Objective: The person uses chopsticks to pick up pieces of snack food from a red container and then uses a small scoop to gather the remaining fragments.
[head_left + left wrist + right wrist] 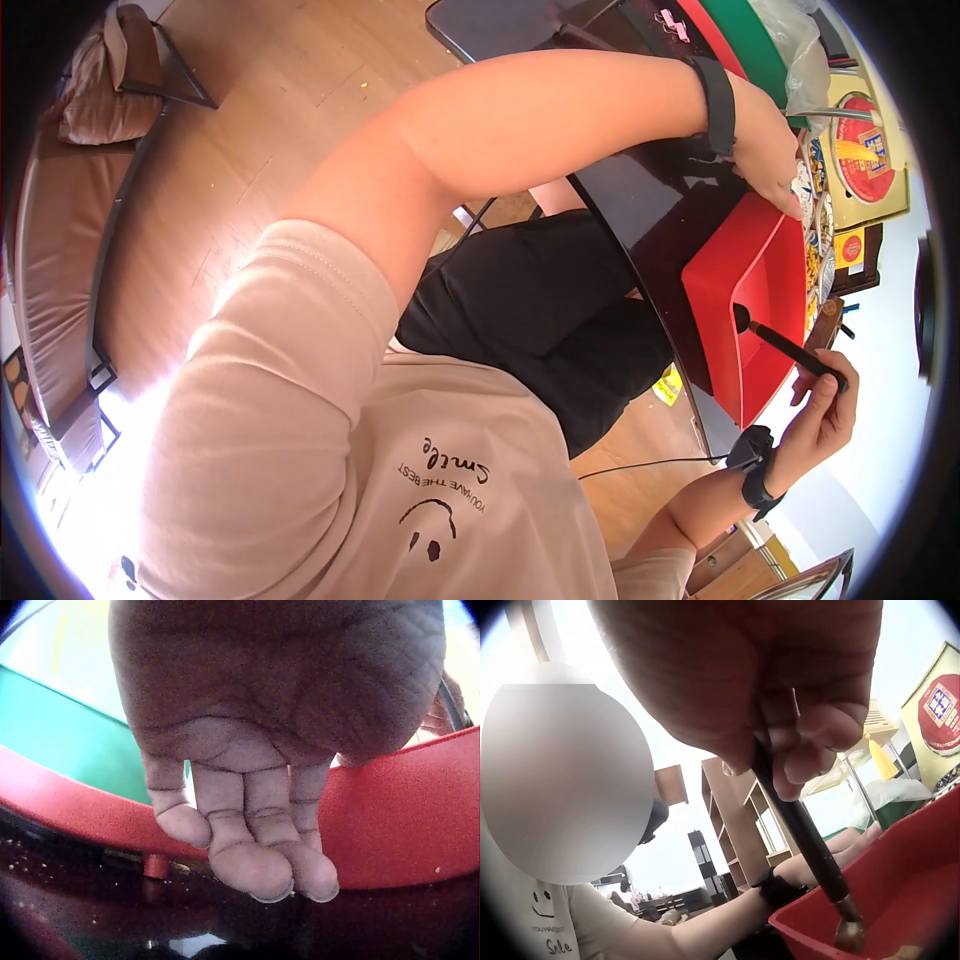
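My right hand (825, 410) grips a black-handled spoon-like tool (800, 355). Its rounded end dips inside the red box (715, 300) in the head view. From the right wrist, the tool's metallic end (849, 935) shows low in the box, beside a small tan piece (906, 952). At the far side of the box, my left hand (770, 150) hangs palm inward, its fingers (251, 866) loosely bent with nothing between them. Those fingertips point down in front of the red wall, close above the dark tabletop (112, 922).
A red and green bin (735, 40) stands past my left hand, with a clear plastic bag (795, 45). Several plates and packets (818, 225) line the table's far side. A pink item (672, 25) lies on the dark table. A cable (650, 463) runs from my right wrist.
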### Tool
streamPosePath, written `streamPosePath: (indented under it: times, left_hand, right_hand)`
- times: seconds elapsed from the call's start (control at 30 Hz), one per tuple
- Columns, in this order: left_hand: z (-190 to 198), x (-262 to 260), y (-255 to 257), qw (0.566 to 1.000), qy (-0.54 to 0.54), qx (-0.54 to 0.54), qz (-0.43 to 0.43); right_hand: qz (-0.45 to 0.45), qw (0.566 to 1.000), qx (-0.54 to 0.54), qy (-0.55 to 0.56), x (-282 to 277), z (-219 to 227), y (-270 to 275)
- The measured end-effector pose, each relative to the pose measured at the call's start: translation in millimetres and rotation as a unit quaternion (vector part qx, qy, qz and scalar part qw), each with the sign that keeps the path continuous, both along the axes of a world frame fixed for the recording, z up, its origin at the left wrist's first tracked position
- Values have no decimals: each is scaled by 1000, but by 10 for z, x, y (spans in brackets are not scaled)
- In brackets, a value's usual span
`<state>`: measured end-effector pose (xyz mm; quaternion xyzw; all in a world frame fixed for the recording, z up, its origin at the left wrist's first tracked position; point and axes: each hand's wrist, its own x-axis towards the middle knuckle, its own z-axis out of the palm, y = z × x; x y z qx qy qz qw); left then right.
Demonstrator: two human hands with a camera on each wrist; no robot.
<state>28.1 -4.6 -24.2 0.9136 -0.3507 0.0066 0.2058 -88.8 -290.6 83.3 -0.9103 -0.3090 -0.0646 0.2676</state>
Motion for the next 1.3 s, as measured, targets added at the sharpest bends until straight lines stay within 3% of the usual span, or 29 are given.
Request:
streamPosePath:
  times: [0.1, 0.2, 0.37, 0.7, 0.77, 0.9, 1.03, 1.1, 1.3]
  left_hand:
    - [3, -25, 6, 1000, 1, -7, 4]
    - [-30, -13, -2, 1000, -4, -18, 9]
    - [-16, -46, -13, 1000, -9, -4, 20]
    - [-71, 4, -28, 999, -13, 3, 34]
    - [-81, 24, -27, 999, -2, -15, 31]
    - [-89, 1, 6, 997, -66, -41, 16]
    - [-92, -57, 64, 989, -131, -70, -5]
    - [-93, -86, 91, 982, -164, -87, -18]
    - [31, -155, 146, 990, -132, -47, -20]
  right_hand:
    - [-23, 999, 13, -36, 12, 70, -84]
    - [-105, 990, -89, -25, 70, 139, -171]
    - [-99, 987, -127, -11, 116, -11, -161]
    - [-52, 998, -10, 19, 30, -129, -78]
    - [-1, 999, 32, 7, 33, -152, -121]
    - [-6, 996, 87, -27, 88, -144, -266]
    - [-81, 996, 37, -27, 49, -101, -330]
    - [-99, 993, -37, -43, 14, -102, -340]
    - [-15, 997, -60, -54, -78, -154, -118]
